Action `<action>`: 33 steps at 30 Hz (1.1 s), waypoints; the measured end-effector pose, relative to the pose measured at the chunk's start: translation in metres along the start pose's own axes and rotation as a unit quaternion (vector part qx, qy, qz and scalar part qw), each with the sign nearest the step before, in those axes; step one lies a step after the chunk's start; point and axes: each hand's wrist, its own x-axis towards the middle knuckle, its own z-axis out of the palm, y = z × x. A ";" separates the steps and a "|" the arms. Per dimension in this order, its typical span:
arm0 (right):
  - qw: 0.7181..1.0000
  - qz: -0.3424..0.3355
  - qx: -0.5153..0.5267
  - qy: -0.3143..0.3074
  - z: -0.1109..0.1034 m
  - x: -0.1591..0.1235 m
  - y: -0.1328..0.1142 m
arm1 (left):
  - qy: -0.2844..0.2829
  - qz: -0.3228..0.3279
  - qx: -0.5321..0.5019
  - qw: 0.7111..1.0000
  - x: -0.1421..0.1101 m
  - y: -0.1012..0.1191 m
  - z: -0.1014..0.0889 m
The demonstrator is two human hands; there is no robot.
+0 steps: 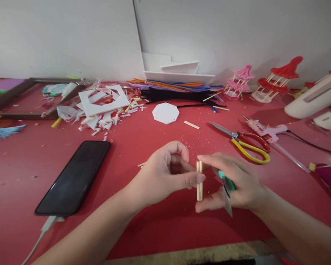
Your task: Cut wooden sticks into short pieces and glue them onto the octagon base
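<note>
Two short wooden sticks (199, 187) stand upright side by side above the red table. My left hand (165, 173) has its thumb pressed on their near side; its other fingertips on the far side are partly hidden. My right hand (238, 180) spans the same sticks, index fingertip at the top ends and thumb at the bottom. A green-handled knife (228, 181) is tucked in my right palm, its blade pointing down toward me. Beyond my hands lie a pair of light sticks (191, 125) and a white octagonal board (166, 113) with small holes around its edge.
Scissors (242, 141) with red and yellow handles and a pink glue gun (267, 131) lie at right. A phone (74, 178) on a cable is at left. White scraps (105, 106), pipe cleaners (179, 85) and two small pagoda-like models (278, 81) line the back.
</note>
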 end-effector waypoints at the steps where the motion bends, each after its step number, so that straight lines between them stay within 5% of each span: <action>1: 1.000 0.004 0.001 0.002 0.000 0.000 0.000 | 0.003 0.002 0.010 1.000 0.001 0.001 -0.001; 4: 1.000 0.012 0.004 0.013 0.000 0.000 -0.001 | 0.062 0.042 0.101 0.992 0.004 0.005 -0.010; 6: 1.000 0.006 0.005 0.023 0.000 -0.001 -0.001 | 0.162 0.096 0.236 0.953 0.006 0.009 -0.023; 9: 0.999 -0.006 0.007 0.033 0.002 -0.001 0.000 | 0.296 0.125 0.488 0.812 0.009 0.012 -0.046; 13: 0.999 -0.020 0.010 0.030 0.003 -0.001 0.000 | 0.290 0.035 0.684 0.668 0.013 0.010 -0.064; 15: 0.999 -0.022 0.001 0.029 0.003 -0.001 0.000 | 0.284 0.025 0.714 0.640 0.015 0.007 -0.066; 20: 0.999 -0.019 -0.012 0.037 0.003 -0.001 0.001 | 0.292 0.048 0.724 0.623 0.015 0.004 -0.058; 22: 0.999 -0.012 -0.025 0.040 0.004 -0.002 0.001 | 0.305 0.095 0.681 0.659 0.013 0.005 -0.048; 23: 0.998 -0.006 -0.036 0.041 0.004 -0.003 0.001 | 0.299 0.122 0.630 0.706 0.011 0.005 -0.042; 26: 0.996 0.006 -0.081 0.036 0.006 -0.005 0.003 | 0.142 0.116 0.359 0.915 0.008 0.001 -0.018; 27: 0.995 0.003 -0.092 0.030 0.006 -0.005 0.004 | 0.074 0.100 0.263 0.957 0.008 -0.002 -0.012; 29: 0.994 -0.013 -0.106 0.018 0.006 -0.004 0.006 | 0.016 0.075 0.121 0.990 0.008 -0.007 -0.001; 33: 0.996 -0.003 -0.085 -0.003 0.003 0.002 0.004 | 0.055 0.077 0.039 0.995 0.010 -0.015 0.004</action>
